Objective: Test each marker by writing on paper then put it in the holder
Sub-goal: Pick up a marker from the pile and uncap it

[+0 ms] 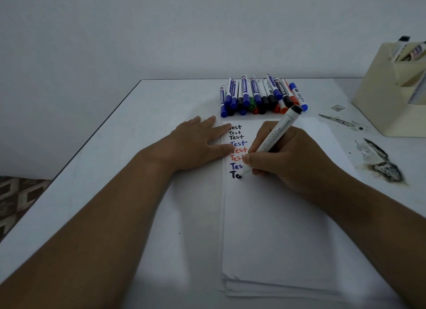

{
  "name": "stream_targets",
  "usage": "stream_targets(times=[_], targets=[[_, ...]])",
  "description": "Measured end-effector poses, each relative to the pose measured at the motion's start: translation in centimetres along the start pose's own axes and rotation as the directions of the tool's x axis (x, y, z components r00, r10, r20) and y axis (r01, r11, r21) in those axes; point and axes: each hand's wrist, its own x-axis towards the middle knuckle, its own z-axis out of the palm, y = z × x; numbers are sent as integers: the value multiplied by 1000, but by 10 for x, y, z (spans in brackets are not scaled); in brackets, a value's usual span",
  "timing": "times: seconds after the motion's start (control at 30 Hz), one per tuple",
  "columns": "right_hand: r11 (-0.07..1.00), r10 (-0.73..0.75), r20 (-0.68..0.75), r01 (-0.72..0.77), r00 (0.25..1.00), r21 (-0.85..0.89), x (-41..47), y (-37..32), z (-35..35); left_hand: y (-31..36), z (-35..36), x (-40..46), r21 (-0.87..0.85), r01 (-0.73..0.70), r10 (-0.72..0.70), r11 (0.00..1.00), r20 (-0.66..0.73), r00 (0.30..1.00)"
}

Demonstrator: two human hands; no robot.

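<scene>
Pinching a marker tip-down on paper, right hand writes; left hand lies flat.

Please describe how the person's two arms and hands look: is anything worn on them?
Both forearms are bare as far as the picture shows; no sleeves are visible. The left hand and right hand wear no gloves, and no rings, watch or bracelets are visible.

The right hand grips a white black-tipped marker, its tip touching the stack of white paper sheets below a column of "Test" words. The left hand lies flat on the paper's left edge. Capped markers in a pile lie beyond; a cream plastic holder stands at right.
</scene>
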Motion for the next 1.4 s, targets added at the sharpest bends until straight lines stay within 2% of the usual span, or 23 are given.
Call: stream_targets(times=[0.17, 0.6, 0.7, 0.83, 1.07, 1.3, 1.4], targets=[[1000, 4, -61, -3, 998, 9, 2, 3, -1, 0, 0, 1, -19, 3, -3, 1000, -1, 1000], [1000, -15, -28, 15, 1000, -11, 0, 1, 0, -2, 2, 2, -19, -3, 3, 1000, -4, 1000], [1000, -8, -79, 10, 997, 25, 1, 3, 0, -3, 3, 3, -17, -2, 2, 1000, -6, 1000], [1000, 0, -133, -3, 991, -18, 3, 6, -1, -2, 2, 3, -19, 0, 0, 1000, -3, 1000], [1000, 11, -59, -12, 998, -21, 3, 3, -1, -2, 2, 2, -10, 1, -1, 1000, 4, 1000], [1000, -3, -81, 2, 997, -19, 3, 3, 1, -1, 2, 0, -25, -15, 14, 1000, -7, 1000], [999, 19, -114, -15, 993, 33, 4, 5, -1, -1, 1, -2, -94, -28, 23, 995, -53, 998]])
